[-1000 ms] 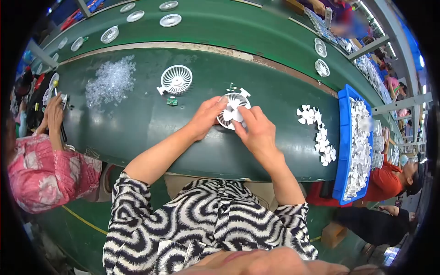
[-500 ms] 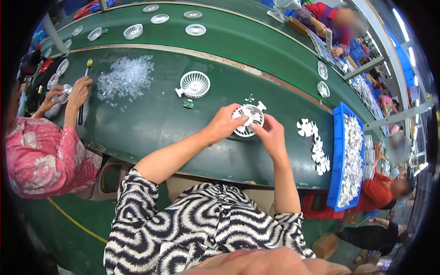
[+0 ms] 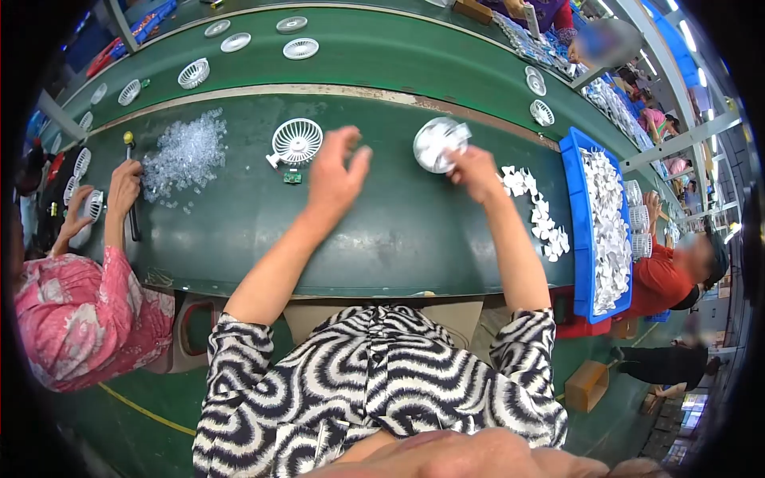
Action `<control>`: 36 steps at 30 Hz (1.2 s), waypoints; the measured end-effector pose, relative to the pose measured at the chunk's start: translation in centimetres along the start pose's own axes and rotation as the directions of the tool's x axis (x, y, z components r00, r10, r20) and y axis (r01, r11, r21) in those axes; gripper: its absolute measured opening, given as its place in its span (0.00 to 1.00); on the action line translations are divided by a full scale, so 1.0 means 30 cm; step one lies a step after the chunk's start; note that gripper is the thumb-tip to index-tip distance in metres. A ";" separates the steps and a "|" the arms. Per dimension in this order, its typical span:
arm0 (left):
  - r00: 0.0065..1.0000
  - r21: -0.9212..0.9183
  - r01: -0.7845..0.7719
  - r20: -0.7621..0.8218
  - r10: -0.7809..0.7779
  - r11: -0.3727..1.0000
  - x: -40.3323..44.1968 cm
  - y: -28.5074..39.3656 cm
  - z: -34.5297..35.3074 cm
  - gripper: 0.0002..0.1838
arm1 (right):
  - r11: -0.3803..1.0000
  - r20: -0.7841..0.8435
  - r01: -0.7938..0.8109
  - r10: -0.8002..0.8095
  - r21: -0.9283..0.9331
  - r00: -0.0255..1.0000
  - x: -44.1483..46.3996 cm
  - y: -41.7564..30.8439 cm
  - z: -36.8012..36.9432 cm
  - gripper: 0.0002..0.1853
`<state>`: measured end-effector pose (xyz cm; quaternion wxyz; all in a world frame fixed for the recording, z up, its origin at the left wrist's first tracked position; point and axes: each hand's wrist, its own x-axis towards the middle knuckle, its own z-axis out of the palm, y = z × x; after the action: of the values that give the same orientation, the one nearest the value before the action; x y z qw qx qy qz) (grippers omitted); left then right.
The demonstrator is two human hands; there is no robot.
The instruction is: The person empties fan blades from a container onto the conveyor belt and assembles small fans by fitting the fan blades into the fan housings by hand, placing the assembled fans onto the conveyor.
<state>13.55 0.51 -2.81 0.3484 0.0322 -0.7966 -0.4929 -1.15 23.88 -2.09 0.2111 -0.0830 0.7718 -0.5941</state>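
Observation:
My right hand (image 3: pixel 476 171) pinches the edge of a round white fan housing (image 3: pixel 434 147), held above the green table and smeared by motion. White blades seem to sit inside it, but the detail is blurred. My left hand (image 3: pixel 339 171) is empty, thumb and fingers apart, over the table beside a second white fan housing (image 3: pixel 298 140). That one lies with its slatted grille showing, and a small green circuit board (image 3: pixel 292 176) is at its lower edge. Several loose white fan blades (image 3: pixel 543 219) lie to the right of my right hand.
A blue bin (image 3: pixel 583 231) full of white fan blades stands at the table's right end. A pile of clear small pieces (image 3: pixel 187 155) lies left. Beyond runs a green conveyor belt (image 3: pixel 382 68) carrying fan parts. At far left a co-worker's hand (image 3: pixel 125 185) is near a hammer (image 3: pixel 133 199).
My left hand has let go of the fan housing and moved left toward the other one. My right hand has carried its housing farther from my body. The view has shifted slightly.

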 end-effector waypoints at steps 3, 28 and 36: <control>0.958 0.452 -0.045 -0.233 0.166 0.891 0.094 -0.050 -0.112 0.19 | 0.987 -0.328 0.097 -0.135 -0.128 0.935 0.044 -0.027 -0.148 0.21; 0.611 -0.488 0.791 0.592 -0.525 0.370 0.018 -0.025 -0.021 0.15 | 0.472 0.295 0.454 -0.373 -0.756 0.880 -0.310 0.035 0.003 0.18; 0.582 -0.516 0.812 0.686 -0.436 0.272 -0.003 -0.003 -0.004 0.17 | 0.530 0.047 0.209 -0.302 -0.822 0.952 -0.304 0.013 -0.022 0.16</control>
<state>13.65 0.42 -2.89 -0.0854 0.0886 -0.4528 -0.8831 6.79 28.04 -0.27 0.0202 -0.2530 0.9470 -0.1970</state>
